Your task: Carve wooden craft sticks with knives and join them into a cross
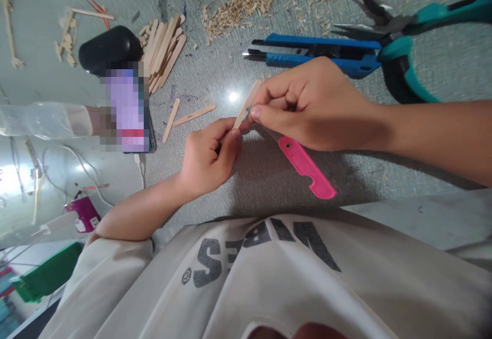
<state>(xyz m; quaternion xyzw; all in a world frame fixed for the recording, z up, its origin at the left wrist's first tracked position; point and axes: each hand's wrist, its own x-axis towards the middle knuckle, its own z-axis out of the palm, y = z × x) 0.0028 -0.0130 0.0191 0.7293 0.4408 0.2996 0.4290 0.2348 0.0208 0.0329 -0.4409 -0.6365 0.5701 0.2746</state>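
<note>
Left grip around a wooden stick, right grip around a dark-tipped tool; clear plastic container, contents unclear

We look from one head-worn camera, forward and steeply down, close over the counter; our left hand and right hand sit mid-view, our shirt at six o'clock.

The light is soft and a bit gray. A small white spot shines very bright on the table, and a bigger glare glows at the left edge. Dark shadows fall under the left hand and right hand, toward the shirt. Blocky squares hide the phone screen. The green box looks fuzzy. The middle looks clearer.
</note>
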